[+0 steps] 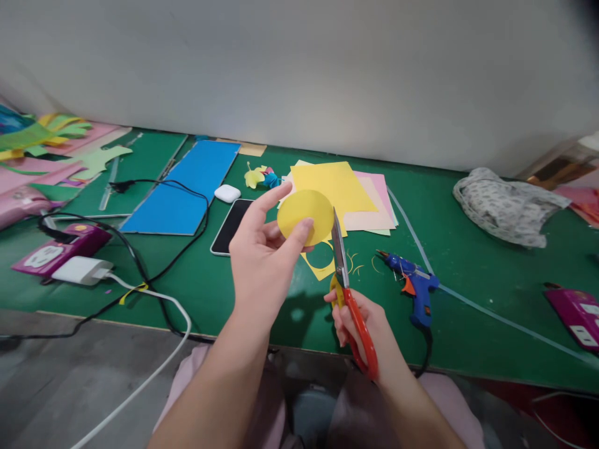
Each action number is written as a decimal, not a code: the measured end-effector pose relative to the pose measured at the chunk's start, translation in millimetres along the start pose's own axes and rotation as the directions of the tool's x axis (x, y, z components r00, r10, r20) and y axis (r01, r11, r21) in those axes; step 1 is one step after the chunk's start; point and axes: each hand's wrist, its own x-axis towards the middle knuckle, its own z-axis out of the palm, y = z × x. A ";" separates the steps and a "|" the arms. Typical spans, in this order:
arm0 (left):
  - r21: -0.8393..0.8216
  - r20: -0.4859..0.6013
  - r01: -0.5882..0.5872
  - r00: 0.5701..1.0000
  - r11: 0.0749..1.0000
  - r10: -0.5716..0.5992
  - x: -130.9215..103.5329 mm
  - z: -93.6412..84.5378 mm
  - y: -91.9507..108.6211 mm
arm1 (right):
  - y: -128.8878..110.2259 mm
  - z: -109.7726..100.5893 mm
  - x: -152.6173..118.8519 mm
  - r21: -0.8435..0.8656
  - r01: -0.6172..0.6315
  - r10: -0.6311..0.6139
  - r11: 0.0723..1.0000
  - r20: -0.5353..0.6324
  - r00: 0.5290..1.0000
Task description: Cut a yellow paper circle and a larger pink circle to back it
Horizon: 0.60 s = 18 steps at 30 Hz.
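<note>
A yellow paper circle (299,211) is pinched between the thumb and fingers of my left hand (264,249), raised above the table. My right hand (360,324) is wrapped round the scissors (359,330), which have red and yellow handles. Their blades point up and away, with the tips at the right edge of the circle. Below lies a yellow offcut (322,272) with a round hole, beside several thin curved yellow trimmings (356,269). Behind the circle rests a stack with a yellow sheet (332,181) on top of pink and pale sheets.
On the green table (472,305), a blue glue gun (421,290) lies right of my right hand. A phone (229,227), white earbud case (227,193), blue board (187,187) and cables around a purple power strip (70,249) are at left. A patterned bag (505,206) sits at right.
</note>
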 end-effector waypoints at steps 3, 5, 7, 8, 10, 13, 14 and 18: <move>-0.017 -0.007 -0.009 1.000 1.000 0.009 0.5 0.2 -0.6 | 0.5 -0.1 -0.4 -0.011 0.002 -0.002 1.000 0.002 1.000; -0.025 -0.013 -0.014 1.000 1.000 0.013 0.7 0.1 -0.8 | 0.3 -0.1 0.0 -0.013 0.006 -0.006 1.000 0.003 1.000; -0.024 -0.013 -0.013 1.000 1.000 0.013 1.1 -0.2 -0.9 | -0.2 0.1 0.4 -0.007 0.002 -0.002 1.000 0.008 1.000; -0.022 -0.015 -0.013 1.000 1.000 0.013 1.3 -0.5 -0.8 | -0.5 0.2 0.5 -0.005 -0.004 0.004 1.000 0.009 1.000; -0.016 -0.020 -0.010 1.000 1.000 0.009 1.9 -1.1 -0.5 | -1.3 0.2 0.2 -0.003 -0.013 0.013 1.000 0.008 1.000; -0.017 -0.036 -0.004 0.999 1.000 0.003 2.9 -2.0 0.0 | -1.7 -0.2 -0.5 -0.007 -0.019 0.019 1.000 0.016 1.000; -0.021 -0.043 0.001 0.999 1.000 -0.002 3.1 -2.1 0.1 | -1.5 -0.4 -0.6 -0.006 -0.019 0.019 1.000 0.018 1.000; -0.038 -0.051 0.038 0.998 0.999 -0.040 1.4 0.0 -0.2 | 0.7 -0.6 0.6 0.004 -0.019 0.019 1.000 0.025 1.000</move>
